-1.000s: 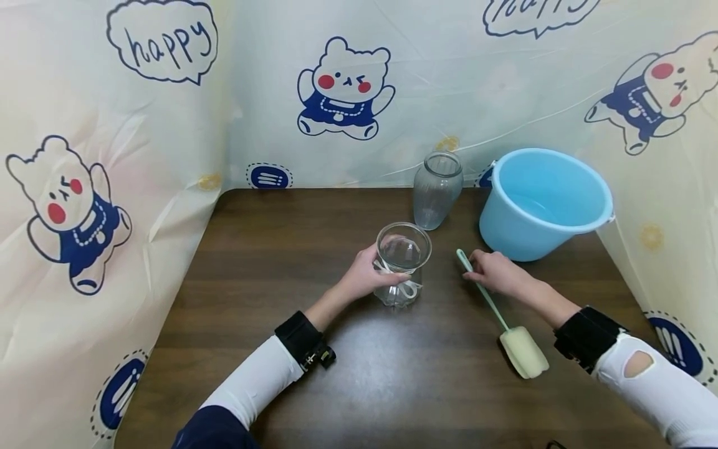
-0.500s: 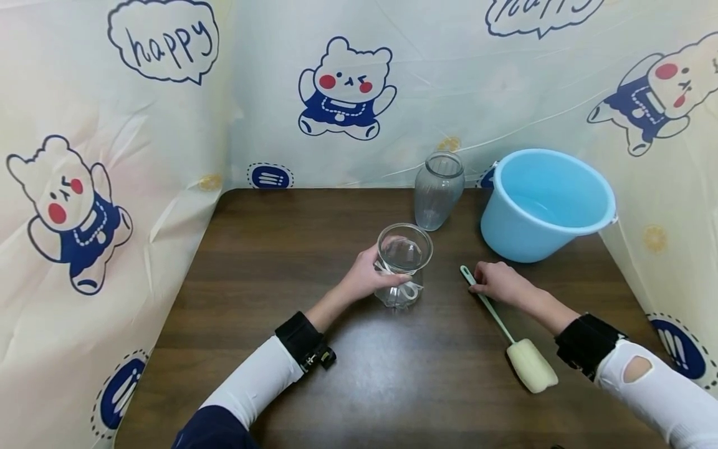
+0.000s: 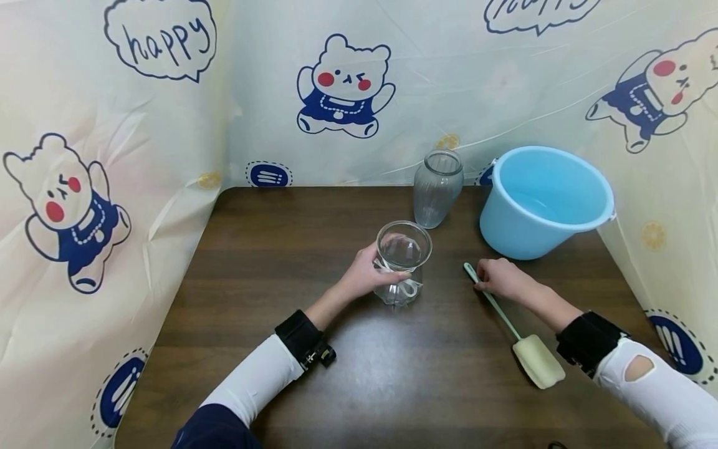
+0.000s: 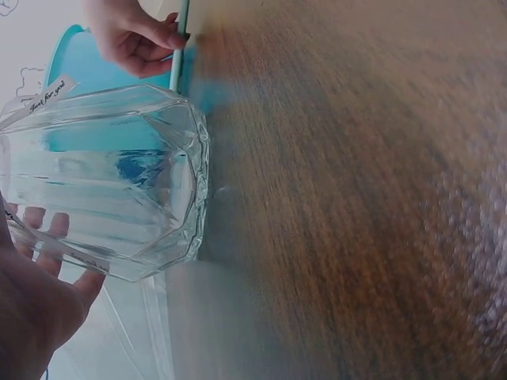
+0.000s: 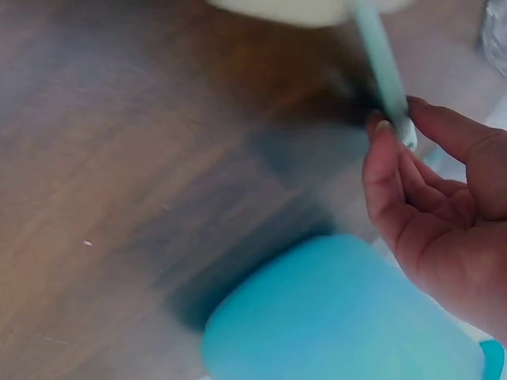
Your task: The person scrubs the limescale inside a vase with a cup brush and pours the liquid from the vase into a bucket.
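Note:
My left hand point(image 3: 364, 272) grips a clear glass vase point(image 3: 405, 249) around its side, fingers behind and thumb in front. A white ribbon bow point(image 3: 412, 288) is tied about the vase, and printed lettering shows on the ribbon in the left wrist view. The vase stands upright, mouth up. To its right, my right hand point(image 3: 505, 279) pinches the thin green handle of a sponge bottle brush point(image 3: 538, 362) near the looped end. The pale yellow sponge head points toward me, close over the table. In the right wrist view, thumb and fingertips meet on the handle point(image 5: 386, 75).
A light blue bucket point(image 3: 530, 234) stands at the back right, just beyond my right hand. Left of it is a second, taller glass vase point(image 3: 434, 196). Patterned curtains point(image 3: 348, 162) rise behind and beside the brown table point(image 3: 280, 249).
My right hand has shifted slightly right and nearer to me with the brush, whose sponge head moved the same way. The left hand and its vase have kept their place.

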`<state>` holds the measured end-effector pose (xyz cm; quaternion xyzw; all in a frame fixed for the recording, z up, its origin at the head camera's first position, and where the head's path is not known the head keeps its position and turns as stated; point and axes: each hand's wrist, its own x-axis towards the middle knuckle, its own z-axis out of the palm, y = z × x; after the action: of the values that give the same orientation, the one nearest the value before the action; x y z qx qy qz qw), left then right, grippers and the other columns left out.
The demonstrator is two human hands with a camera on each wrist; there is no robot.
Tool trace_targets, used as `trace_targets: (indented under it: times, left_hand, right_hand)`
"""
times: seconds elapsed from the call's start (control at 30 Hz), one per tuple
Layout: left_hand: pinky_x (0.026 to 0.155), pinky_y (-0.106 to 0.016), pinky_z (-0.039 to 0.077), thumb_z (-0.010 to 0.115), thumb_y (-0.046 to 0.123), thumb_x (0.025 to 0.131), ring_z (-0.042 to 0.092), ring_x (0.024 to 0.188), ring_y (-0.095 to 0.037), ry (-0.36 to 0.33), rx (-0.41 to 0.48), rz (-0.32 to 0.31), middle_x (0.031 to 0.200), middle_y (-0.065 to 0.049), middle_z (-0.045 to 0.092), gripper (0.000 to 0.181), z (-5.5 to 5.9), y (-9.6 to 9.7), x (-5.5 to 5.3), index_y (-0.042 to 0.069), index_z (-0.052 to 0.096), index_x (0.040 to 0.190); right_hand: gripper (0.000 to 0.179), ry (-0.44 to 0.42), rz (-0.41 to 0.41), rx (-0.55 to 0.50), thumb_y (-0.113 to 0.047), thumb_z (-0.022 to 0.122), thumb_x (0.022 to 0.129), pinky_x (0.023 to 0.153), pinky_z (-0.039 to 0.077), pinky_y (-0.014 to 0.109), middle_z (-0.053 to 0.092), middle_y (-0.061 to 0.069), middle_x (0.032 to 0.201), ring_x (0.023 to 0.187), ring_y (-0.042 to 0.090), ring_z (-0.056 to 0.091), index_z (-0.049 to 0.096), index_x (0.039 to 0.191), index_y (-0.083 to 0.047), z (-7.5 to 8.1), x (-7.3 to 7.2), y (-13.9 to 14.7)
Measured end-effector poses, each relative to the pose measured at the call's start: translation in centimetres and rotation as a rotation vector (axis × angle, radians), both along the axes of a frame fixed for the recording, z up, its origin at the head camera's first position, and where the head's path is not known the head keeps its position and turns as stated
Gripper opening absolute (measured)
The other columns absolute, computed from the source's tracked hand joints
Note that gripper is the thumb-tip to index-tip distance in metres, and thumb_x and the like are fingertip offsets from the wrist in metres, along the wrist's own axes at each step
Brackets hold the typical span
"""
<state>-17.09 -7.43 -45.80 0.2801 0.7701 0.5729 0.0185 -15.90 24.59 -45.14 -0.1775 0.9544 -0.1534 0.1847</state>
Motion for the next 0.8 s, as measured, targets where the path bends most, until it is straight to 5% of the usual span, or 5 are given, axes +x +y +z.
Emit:
trace_targets:
  times: [0.2, 0.7, 0.8]
  left_hand:
    - [0.102, -0.039, 0.044, 0.083, 0.03, 0.072, 0.057, 0.115, -0.015, -0.02, -0.019, 0.001, 0.124, -0.005, 0.067, 0.067, -1.7, 0.0, -0.8, 0.018, 0.057, 0.132]
    - [0.102, -0.041, 0.043, 0.082, 0.028, 0.073, 0.056, 0.117, -0.02, -0.022, -0.028, 0.008, 0.126, -0.008, 0.065, 0.067, -1.8, 0.0, -1.0, 0.019, 0.056, 0.133]
    - [0.101, -0.042, 0.044, 0.082, 0.027, 0.073, 0.056, 0.117, -0.021, -0.017, -0.034, 0.014, 0.126, -0.008, 0.065, 0.065, -1.7, -0.1, -0.6, 0.018, 0.056, 0.133]
  right_hand:
    - [0.018, -0.036, 0.008, 0.015, -0.014, 0.07, 0.085, 0.054, 0.046, 0.029, 0.062, 0.006, 0.072, 0.061, 0.014, 0.054, 0.062, 0.092, 0.0, 0.0, -0.3, 0.0]
    - [0.021, 0.003, -0.022, -0.003, -0.019, 0.069, 0.087, 0.054, 0.046, 0.03, 0.062, 0.006, 0.073, 0.061, 0.015, 0.054, 0.062, 0.093, 0.0, -0.1, -0.1, -0.3]
    - [0.019, 0.08, -0.056, -0.036, -0.019, 0.067, 0.089, 0.054, 0.048, 0.031, 0.065, 0.007, 0.072, 0.059, 0.014, 0.055, 0.063, 0.092, -0.001, 0.0, -0.1, -0.6]
